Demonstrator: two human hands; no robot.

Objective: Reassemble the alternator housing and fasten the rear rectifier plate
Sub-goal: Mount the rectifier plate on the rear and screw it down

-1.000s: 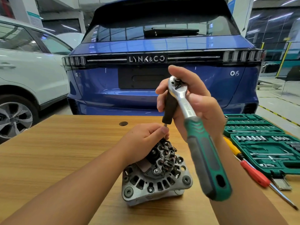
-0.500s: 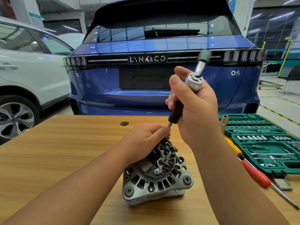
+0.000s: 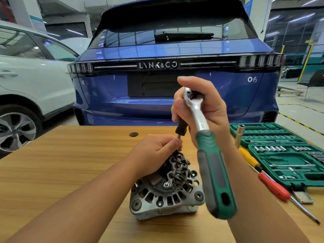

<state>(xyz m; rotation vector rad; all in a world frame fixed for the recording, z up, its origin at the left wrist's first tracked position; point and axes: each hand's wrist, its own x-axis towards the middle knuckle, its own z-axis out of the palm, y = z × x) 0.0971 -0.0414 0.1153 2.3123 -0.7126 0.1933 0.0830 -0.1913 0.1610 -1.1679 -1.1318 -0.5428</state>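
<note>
On the wooden worktop [image 3: 61, 163] in front of us sits the alternator [image 3: 166, 192], near the middle and close to our edge, its finned metal housing resting on the wood and the dark cluster of rear parts facing up and slightly away from us. Our left hand [image 3: 154, 153] rests over the top rear of it, fingers curled, with thumb and forefinger pinching the thin metal shaft just below the black extension [image 3: 181, 128] where it meets the alternator. Our right hand [image 3: 205, 109] is raised above, its grip closed around the head of the ratchet [image 3: 208, 149] and the upper part of the extension, thumb arched over the top. The ratchet's silver neck and green-and-grey handle slant down toward us, hanging in the air beside the alternator without touching it; the handle is a little blurred.

To the right lies an open green socket case [image 3: 287, 155] with rows of sockets and bits. A silver tube socket [image 3: 239, 137] stands upright at its left edge. Just beside the case lie a yellow-handled screwdriver [image 3: 249, 158] and a red-handled screwdriver [image 3: 273, 186], both angled toward the near right corner. Beyond the worktop stands a blue car [image 3: 175, 67], its rear to us, and a white car [image 3: 35, 76] is at the left.
</note>
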